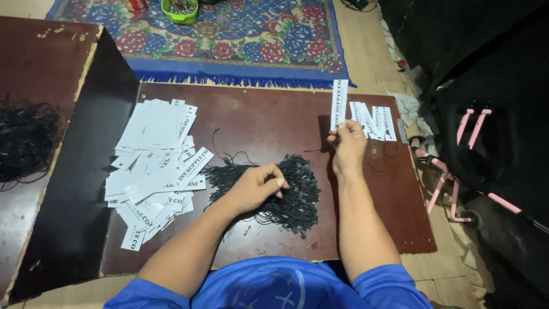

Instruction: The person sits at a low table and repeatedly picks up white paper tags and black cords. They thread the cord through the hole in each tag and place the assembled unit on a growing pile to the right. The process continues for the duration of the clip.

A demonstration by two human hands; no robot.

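The white paper tag (339, 104), a long narrow strip with dark print, stands upright above the far edge of the black string heap, pinched at its lower end in the grip of the right hand (347, 147), fingers together on it. The left hand (258, 184) rests on the near-left part of the black string heap (291, 194), its fingers curled closed on a few strings there.

That heap, a tangle of black loops with small plastic ends, lies on the dark brown bench (274, 123), near its middle. Left of the heap, just beside it, spreads a loose pile of white tags (154, 166), overlapping at all angles. Beyond and right of the heap, close behind the held tag, lies a small row of tags (374, 121) near the bench's far right edge.

Further left of the heap stands a second dark brown surface (40, 63) carrying another bundle of black strings (26, 140). Beyond the heap, past the bench, lies a floral rug (246, 40) with a green bowl (179, 10) on it. Right of the heap, off the bench, stands a pink frame (457, 171).
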